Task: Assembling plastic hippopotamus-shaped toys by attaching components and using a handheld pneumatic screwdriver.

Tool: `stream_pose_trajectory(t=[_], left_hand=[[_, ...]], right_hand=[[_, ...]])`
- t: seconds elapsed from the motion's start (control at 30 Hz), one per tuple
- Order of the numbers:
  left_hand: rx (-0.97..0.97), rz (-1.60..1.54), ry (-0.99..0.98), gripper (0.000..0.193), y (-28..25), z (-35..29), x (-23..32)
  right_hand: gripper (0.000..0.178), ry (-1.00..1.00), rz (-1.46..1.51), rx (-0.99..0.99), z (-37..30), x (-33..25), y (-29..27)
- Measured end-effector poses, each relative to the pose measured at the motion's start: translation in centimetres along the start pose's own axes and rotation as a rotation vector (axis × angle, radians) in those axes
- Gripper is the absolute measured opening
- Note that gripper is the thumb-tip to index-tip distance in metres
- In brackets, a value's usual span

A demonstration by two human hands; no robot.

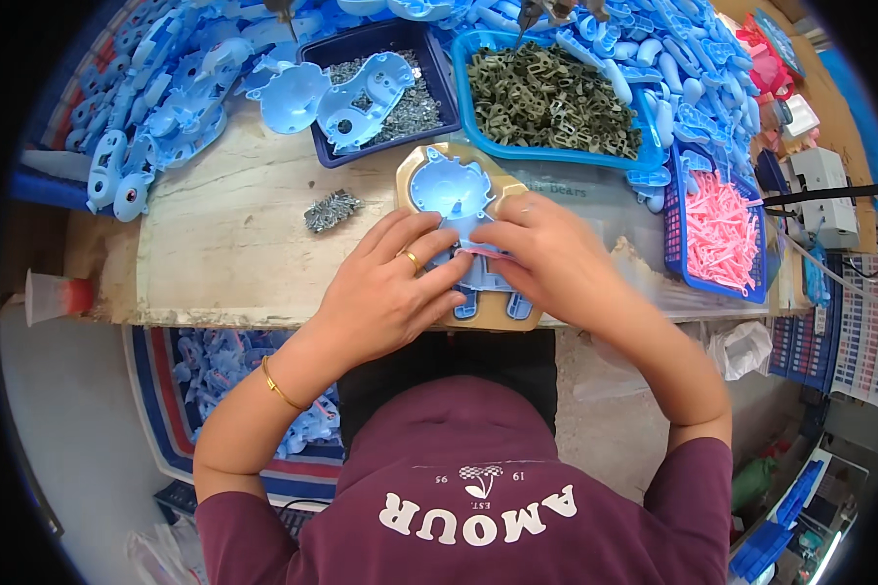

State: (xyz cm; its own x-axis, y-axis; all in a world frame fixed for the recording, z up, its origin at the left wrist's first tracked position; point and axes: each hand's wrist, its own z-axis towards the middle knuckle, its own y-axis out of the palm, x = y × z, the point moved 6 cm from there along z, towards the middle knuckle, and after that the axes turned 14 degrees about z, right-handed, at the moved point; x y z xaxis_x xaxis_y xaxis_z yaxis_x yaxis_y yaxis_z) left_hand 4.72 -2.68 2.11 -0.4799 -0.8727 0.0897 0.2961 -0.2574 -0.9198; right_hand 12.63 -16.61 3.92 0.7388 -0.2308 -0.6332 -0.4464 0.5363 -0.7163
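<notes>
A light blue plastic toy shell (451, 190) lies in a tan moulded jig (412, 164) at the bench's front edge. My left hand (392, 283), with a gold ring and bracelet, presses its fingers on the shell's lower part. My right hand (541, 255) meets it from the right, and the fingertips of both pinch a thin pink plastic piece (482, 252) against the shell. The hands hide the shell's lower half.
Behind the jig stand a dark blue tray (429, 51) with small metal screws and blue shells, a blue tub (463, 93) of olive-green parts, and a blue basket (675, 244) of pink pieces. Blue shells (156, 107) are heaped at left and back. A screw pile (332, 210) lies on the wood.
</notes>
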Motion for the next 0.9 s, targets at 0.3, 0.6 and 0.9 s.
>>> stream_pose_trajectory(t=[0.3, 0.6, 0.9], left_hand=[[-0.019, 0.001, -0.015, 0.035, 0.3, 0.0, 0.2], [-0.02, 0.0, -0.02, 0.037, -0.2, 0.2, 0.1], [0.103, -0.047, -0.015, 0.034, -0.9, 0.1, 0.0]], right_hand=[[0.013, 0.145, -0.088, 0.057, -2.5, 0.3, -1.8], [0.011, 0.152, -0.144, -0.03, -1.7, 0.9, -1.7], [0.05, -0.278, 0.307, 0.524, 8.6, -6.1, -6.4]])
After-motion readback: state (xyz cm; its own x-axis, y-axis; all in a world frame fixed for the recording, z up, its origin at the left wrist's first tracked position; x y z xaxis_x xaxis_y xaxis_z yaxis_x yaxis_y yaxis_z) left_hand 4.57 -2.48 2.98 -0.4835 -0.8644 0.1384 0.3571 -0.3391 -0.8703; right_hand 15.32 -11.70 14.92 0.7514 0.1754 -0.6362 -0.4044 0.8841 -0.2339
